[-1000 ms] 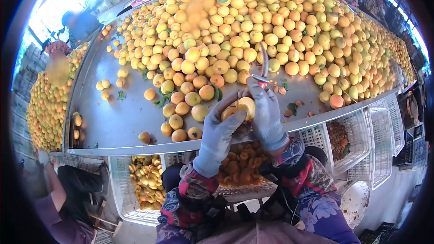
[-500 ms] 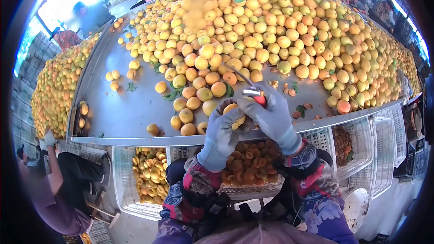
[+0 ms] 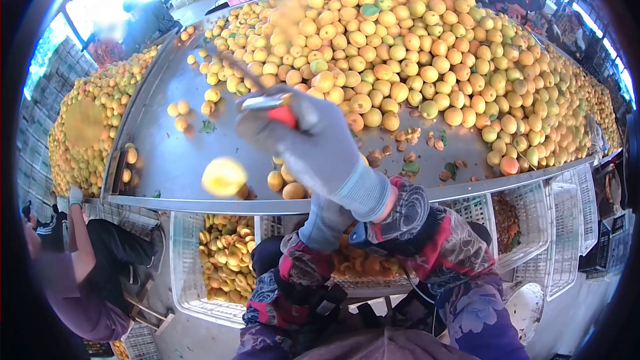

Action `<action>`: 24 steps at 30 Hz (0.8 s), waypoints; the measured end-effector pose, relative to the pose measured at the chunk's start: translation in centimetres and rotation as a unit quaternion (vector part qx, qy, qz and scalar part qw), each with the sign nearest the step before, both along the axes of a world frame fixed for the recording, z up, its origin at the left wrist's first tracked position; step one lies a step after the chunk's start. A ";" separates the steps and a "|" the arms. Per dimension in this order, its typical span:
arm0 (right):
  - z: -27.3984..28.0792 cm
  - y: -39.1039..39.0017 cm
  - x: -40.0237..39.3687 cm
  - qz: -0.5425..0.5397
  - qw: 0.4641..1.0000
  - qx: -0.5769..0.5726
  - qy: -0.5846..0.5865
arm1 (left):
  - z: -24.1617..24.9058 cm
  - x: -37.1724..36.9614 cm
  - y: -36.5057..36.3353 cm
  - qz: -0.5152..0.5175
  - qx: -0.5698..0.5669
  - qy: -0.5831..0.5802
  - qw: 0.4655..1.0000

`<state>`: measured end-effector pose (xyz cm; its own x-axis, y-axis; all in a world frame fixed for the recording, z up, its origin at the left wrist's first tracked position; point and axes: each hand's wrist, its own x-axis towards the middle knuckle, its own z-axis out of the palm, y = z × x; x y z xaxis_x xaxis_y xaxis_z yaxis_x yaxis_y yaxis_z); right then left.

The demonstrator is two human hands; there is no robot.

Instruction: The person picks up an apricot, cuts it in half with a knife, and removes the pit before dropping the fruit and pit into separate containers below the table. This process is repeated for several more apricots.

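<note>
My right hand (image 3: 300,130), in a grey glove, is closed around a knife (image 3: 283,115) with a red handle and metal collar. Its thin blade points up and left over the table, blurred. A yellow apricot piece (image 3: 224,177), smeared by motion, appears left of this hand near the table's front edge, apart from the fingers. My left hand (image 3: 325,224) is low at the edge, above a crate of apricot halves (image 3: 363,263). The right wrist covers part of it, and its fingers are hidden. Whole apricots (image 3: 400,47) are heaped behind my hands.
The metal table (image 3: 167,183) has a raised front rim. Below it stand a white crate of apricot halves (image 3: 223,257) and a crate of brownish scraps (image 3: 505,220). Pits and leaves lie at right. A co-worker (image 3: 80,253) sits at left; other people are across the table.
My right hand swung left and up with the knife, crossing over my left wrist. My left hand dropped below the table edge. The apricot formerly between both hands is no longer seen there.
</note>
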<state>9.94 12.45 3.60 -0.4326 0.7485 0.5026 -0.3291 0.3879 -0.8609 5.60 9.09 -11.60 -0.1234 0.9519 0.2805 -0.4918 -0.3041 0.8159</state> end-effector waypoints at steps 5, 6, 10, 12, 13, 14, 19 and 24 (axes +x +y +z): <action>-0.7 2.3 4.8 -0.094 0.969 -0.195 0.120 | 5.7 0.4 -1.3 -0.107 -0.183 -0.217 0.953; -1.5 2.4 5.8 -0.106 0.968 -0.166 0.158 | 6.2 0.5 -1.5 -0.114 -0.154 -0.140 0.972; -3.0 1.4 8.1 -0.099 0.955 -0.163 0.225 | 6.0 1.8 -1.6 -0.145 -0.129 -0.109 0.975; -3.6 1.3 8.6 -0.112 0.955 -0.148 0.232 | 6.1 2.5 -1.7 -0.139 -0.134 -0.101 0.976; -3.8 1.3 8.7 -0.129 0.957 -0.120 0.233 | 6.0 2.8 -1.6 -0.122 -0.131 -0.068 0.982; -4.0 1.2 8.9 -0.146 0.957 -0.092 0.233 | 6.0 3.1 -1.5 -0.104 -0.128 -0.035 0.986; -5.9 1.3 9.1 -0.351 0.926 -0.048 0.129 | 3.7 5.4 -0.8 -0.005 -0.065 0.077 0.995; -6.2 2.0 9.2 -0.224 0.933 -0.146 0.239 | 2.5 6.8 0.6 0.035 -0.015 0.083 0.996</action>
<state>19.12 14.43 -2.64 0.1781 0.9360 0.3038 -0.5643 0.3500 -0.7477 12.37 9.68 -9.14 -0.1443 0.9508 0.2742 -0.3269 -0.3073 0.8937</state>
